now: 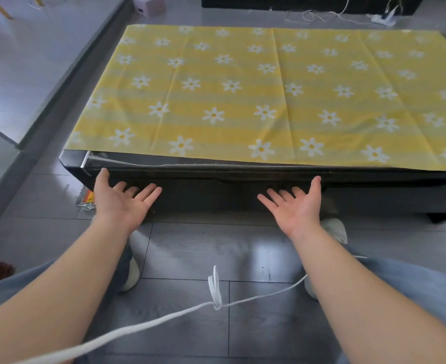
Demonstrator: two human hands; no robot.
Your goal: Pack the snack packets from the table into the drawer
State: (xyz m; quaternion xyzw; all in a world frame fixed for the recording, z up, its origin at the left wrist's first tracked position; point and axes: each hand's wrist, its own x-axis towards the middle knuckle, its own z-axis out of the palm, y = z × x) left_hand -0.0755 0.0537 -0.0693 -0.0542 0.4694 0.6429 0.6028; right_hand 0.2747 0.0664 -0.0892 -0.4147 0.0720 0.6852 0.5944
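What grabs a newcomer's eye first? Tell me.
The yellow daisy cloth covers the table, filling the upper frame. Below its near edge, the left hand and right hand are open, palms up, before the dark drawer front. A white cord crosses the floor in front.

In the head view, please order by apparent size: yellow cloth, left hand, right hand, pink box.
1. cloth
2. left hand and right hand: alike, unranked
3. pink box: far away and cut by the frame, so unsure
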